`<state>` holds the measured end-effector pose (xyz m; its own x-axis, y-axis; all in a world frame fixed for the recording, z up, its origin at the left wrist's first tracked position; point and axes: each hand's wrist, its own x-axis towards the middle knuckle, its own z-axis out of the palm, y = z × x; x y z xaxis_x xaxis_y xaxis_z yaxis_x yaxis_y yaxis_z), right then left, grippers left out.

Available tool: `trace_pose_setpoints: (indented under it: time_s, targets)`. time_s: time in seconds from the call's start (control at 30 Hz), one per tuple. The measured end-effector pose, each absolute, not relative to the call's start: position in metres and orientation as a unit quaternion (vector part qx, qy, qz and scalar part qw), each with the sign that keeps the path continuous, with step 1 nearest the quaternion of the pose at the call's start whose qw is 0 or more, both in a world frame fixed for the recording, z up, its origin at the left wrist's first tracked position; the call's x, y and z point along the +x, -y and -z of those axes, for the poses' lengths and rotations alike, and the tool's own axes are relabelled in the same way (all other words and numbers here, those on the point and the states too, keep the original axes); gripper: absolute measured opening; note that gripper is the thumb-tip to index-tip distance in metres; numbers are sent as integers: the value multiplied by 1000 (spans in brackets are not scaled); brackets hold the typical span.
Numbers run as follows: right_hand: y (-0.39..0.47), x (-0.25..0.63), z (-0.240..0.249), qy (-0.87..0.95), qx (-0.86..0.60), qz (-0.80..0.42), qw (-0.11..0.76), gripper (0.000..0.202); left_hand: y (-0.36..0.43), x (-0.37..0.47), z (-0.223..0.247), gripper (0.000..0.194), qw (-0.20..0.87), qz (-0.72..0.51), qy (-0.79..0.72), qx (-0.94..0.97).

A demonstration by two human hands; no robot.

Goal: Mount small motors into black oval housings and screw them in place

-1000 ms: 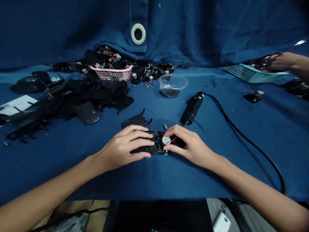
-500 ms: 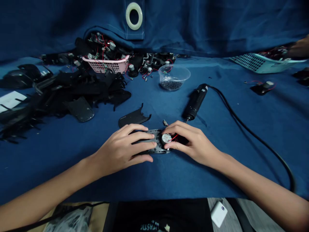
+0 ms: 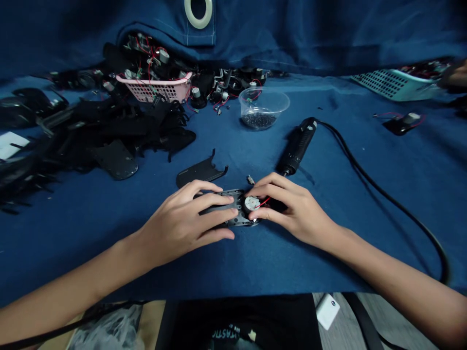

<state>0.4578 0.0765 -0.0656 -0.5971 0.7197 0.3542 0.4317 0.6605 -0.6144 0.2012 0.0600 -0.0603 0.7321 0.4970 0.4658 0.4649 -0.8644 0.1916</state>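
- Desk (image 3: 255, 272) is showing blue cloth between the forearms, its near edge lying just above the dark clothing (image 3: 197, 316).
- More cloth is stretching between the clear bowl (image 3: 279, 102) and the teal basket (image 3: 397, 86).
- Left hand (image 3: 184, 216) is lying with fingers spread over the black housing (image 3: 239, 221), which is resting on the desk and pointing sideways.
- Right hand (image 3: 301, 209) is pinching the round motor (image 3: 252, 203) between thumb and fingers at the housing's right end; a red wire (image 3: 265, 201) is running from it toward the palm.
- The left hand is hiding much of the housing; the right hand is covering the wire's far end, and how the motor is seating cannot be told.
- The right border is cutting off another person's hand (image 3: 459, 75), dim and hard to read.
- A black shell piece (image 3: 200, 172) and a small metal part (image 3: 250, 179) are lying just beyond the hands.
- The screwdriver (image 3: 297, 146) is standing in the right hand's way forward, its cord (image 3: 443, 265) curving outside the right forearm.
- Dark parts (image 3: 109, 121) are crowding the left, before the pink basket (image 3: 156, 90).
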Motion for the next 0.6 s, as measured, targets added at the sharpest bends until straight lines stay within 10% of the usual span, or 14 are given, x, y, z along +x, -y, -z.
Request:
trace_pose_setpoints:
  time_s: [0.6]
  targets:
    - [-76,458,68,861,-339,-240,293,31,-58,199,63,29,22,-246,-282,927]
